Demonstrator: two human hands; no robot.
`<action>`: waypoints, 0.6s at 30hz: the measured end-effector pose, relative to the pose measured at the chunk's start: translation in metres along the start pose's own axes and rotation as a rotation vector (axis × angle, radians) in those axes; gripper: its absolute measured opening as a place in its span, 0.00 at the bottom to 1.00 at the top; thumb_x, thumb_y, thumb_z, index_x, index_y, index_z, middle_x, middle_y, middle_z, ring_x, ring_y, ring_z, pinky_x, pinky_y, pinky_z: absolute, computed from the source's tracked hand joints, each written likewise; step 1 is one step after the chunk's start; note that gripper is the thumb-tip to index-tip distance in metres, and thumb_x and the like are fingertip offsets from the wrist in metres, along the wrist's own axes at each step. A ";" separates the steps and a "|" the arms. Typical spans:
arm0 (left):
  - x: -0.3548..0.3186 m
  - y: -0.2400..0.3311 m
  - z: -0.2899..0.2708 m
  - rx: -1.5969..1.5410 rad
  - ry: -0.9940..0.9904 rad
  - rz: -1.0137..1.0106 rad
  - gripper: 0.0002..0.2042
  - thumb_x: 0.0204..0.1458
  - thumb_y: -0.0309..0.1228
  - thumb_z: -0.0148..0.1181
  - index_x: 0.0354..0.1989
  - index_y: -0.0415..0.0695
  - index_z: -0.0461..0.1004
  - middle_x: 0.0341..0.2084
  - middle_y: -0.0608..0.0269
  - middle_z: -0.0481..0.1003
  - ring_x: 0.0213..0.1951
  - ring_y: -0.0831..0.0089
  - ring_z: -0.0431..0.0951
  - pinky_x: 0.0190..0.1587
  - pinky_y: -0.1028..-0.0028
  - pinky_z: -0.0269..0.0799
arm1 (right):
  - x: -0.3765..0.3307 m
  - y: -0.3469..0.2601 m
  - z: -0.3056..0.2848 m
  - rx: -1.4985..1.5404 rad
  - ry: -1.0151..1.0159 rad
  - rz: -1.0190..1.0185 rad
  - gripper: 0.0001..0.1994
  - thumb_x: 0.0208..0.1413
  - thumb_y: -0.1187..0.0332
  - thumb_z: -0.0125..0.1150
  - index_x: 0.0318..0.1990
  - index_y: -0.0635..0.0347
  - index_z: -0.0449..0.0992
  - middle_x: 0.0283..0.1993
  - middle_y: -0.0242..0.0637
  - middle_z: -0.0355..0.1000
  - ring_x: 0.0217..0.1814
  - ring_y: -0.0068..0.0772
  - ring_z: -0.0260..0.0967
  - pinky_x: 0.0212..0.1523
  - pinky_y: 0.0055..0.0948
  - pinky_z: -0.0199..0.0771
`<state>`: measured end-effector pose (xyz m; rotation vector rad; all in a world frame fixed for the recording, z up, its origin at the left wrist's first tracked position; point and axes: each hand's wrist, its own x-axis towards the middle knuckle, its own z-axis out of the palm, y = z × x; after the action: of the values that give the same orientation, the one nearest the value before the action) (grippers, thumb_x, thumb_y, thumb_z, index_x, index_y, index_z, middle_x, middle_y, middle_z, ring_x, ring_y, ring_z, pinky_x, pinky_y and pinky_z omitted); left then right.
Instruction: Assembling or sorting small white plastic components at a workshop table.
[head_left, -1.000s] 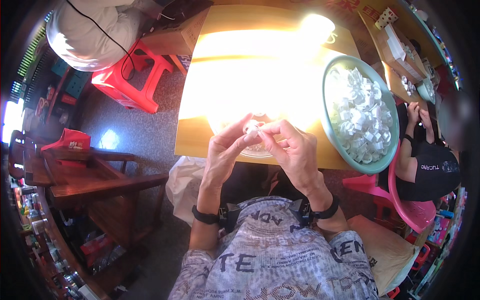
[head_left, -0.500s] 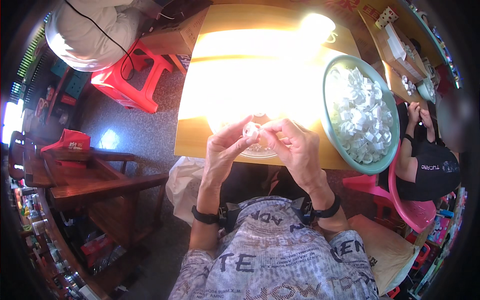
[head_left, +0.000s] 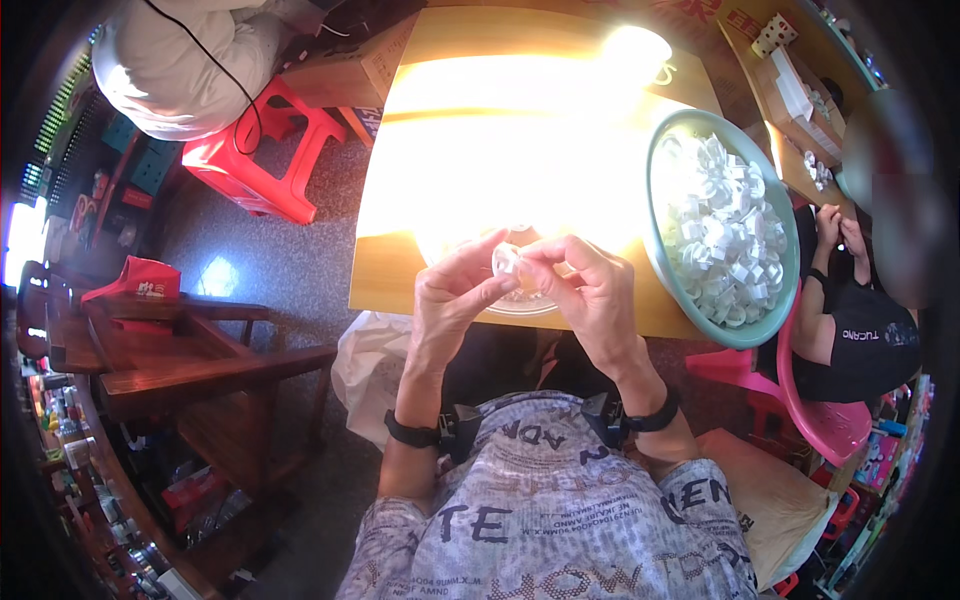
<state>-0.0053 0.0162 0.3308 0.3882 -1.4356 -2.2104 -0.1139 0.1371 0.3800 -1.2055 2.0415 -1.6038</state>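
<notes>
My left hand point(head_left: 452, 300) and my right hand point(head_left: 590, 290) meet over the near edge of a wooden table point(head_left: 400, 260). Together their fingertips pinch one small white plastic piece point(head_left: 506, 260). Just under the hands lies a shallow plate point(head_left: 530, 305), mostly washed out by glare. To the right a large teal bowl point(head_left: 665, 260) holds several small white plastic pieces point(head_left: 725, 235). Black bands sit on both of my wrists.
A red plastic stool point(head_left: 255, 165) stands left of the table, with a person in white seated beyond it. Another person in black sits on a pink chair point(head_left: 815, 415) at the right. A dark wooden chair point(head_left: 190, 365) is at my left, beside a white bag point(head_left: 370, 365).
Both hands stay together at the table edge; the fingers have shifted slightly around the white piece, and it now shows more clearly between the fingertips.
</notes>
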 end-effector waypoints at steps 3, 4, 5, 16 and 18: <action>-0.001 0.003 0.002 0.019 0.004 0.021 0.20 0.47 0.18 0.63 0.52 0.36 0.71 0.41 0.61 0.75 0.41 0.77 0.75 0.45 0.77 0.73 | -0.001 0.005 0.002 0.122 0.010 0.096 0.05 0.53 0.74 0.62 0.34 0.65 0.74 0.31 0.35 0.76 0.32 0.22 0.74 0.29 0.21 0.75; -0.001 0.004 0.002 0.036 0.016 0.003 0.20 0.47 0.18 0.63 0.51 0.35 0.71 0.42 0.61 0.74 0.41 0.77 0.75 0.44 0.77 0.73 | -0.002 0.006 0.002 0.176 0.023 0.124 0.05 0.53 0.74 0.62 0.34 0.65 0.74 0.31 0.34 0.76 0.32 0.21 0.74 0.29 0.20 0.75; 0.000 0.004 0.002 0.036 0.015 0.004 0.20 0.47 0.18 0.63 0.51 0.35 0.71 0.42 0.61 0.74 0.41 0.77 0.75 0.44 0.77 0.73 | -0.002 0.006 0.002 0.176 0.023 0.124 0.05 0.53 0.74 0.62 0.34 0.65 0.74 0.31 0.34 0.76 0.32 0.21 0.74 0.29 0.20 0.75; 0.010 0.008 0.023 0.378 -0.010 0.060 0.17 0.47 0.18 0.63 0.47 0.34 0.72 0.44 0.59 0.73 0.40 0.76 0.76 0.43 0.77 0.74 | -0.005 0.013 -0.009 0.143 0.092 0.098 0.03 0.53 0.75 0.60 0.33 0.65 0.74 0.33 0.37 0.75 0.31 0.21 0.73 0.30 0.20 0.74; 0.013 0.011 0.032 0.341 -0.042 0.063 0.16 0.47 0.18 0.63 0.46 0.35 0.71 0.43 0.59 0.73 0.40 0.76 0.76 0.43 0.77 0.74 | -0.009 0.019 -0.011 0.198 0.129 0.100 0.06 0.57 0.71 0.59 0.39 0.65 0.74 0.37 0.35 0.74 0.35 0.18 0.71 0.31 0.18 0.74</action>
<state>-0.0291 0.0307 0.3543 0.4037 -1.8273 -1.9339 -0.1240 0.1520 0.3645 -0.9389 1.9277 -1.8268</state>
